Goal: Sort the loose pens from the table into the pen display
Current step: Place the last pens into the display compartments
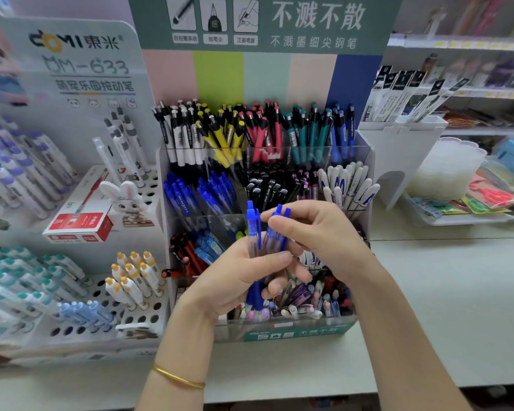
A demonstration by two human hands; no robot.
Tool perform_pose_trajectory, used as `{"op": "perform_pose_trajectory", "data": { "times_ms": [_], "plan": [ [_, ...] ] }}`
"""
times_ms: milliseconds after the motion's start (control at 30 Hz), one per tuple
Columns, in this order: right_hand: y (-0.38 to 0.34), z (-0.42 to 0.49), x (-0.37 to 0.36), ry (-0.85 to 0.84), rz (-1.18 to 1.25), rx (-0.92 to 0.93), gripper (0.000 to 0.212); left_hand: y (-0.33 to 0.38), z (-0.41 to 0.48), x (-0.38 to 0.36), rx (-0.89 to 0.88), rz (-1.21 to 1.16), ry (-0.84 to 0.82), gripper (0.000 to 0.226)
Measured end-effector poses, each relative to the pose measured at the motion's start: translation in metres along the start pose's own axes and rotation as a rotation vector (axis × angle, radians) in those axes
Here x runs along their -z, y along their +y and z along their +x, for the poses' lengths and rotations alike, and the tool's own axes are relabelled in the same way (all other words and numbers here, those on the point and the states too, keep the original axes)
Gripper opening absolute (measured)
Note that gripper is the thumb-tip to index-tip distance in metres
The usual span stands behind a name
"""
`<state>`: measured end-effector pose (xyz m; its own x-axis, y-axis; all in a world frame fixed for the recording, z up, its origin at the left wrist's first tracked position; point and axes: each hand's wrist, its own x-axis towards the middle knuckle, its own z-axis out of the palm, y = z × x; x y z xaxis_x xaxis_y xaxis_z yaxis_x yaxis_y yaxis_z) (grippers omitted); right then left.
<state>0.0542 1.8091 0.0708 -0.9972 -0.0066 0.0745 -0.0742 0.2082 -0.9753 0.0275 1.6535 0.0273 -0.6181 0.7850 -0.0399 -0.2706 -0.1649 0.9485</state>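
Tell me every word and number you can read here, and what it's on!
"不溅不散": pen display header.
"不溅墨细尖钢笔": same header, lower line.
"DOMI 東米": white board on the left.
"DM-633": same board.
"萌宠乐园按动笔": same board.
Too small or blurred to read: captions under the header's icons, print on the red box, pens, front strip and shelf tags.
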Motion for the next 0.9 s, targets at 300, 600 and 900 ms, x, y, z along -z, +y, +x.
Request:
{"op": "perform_pose_trajectory", "data": {
  "times_ms": [300,600,900],
  "plan": [
    [-0.008,0.010,-0.020,-0.193,-0.111,0.040,0.011,0.012,-0.012,0.006,0.108,0.127,-0.017,0.023],
    [-0.039,0.042,-0.029,0.264,-0.204,0.283,0.017,0.023,-0.029,0.032,0.033,0.130,0.489,0.025],
    [-0.043,0.069,-0.070,0.237,-0.817,0.364,0.023,0.023,-0.035,0.045,-0.059,0.078,0.653,0.028]
  ]
}}
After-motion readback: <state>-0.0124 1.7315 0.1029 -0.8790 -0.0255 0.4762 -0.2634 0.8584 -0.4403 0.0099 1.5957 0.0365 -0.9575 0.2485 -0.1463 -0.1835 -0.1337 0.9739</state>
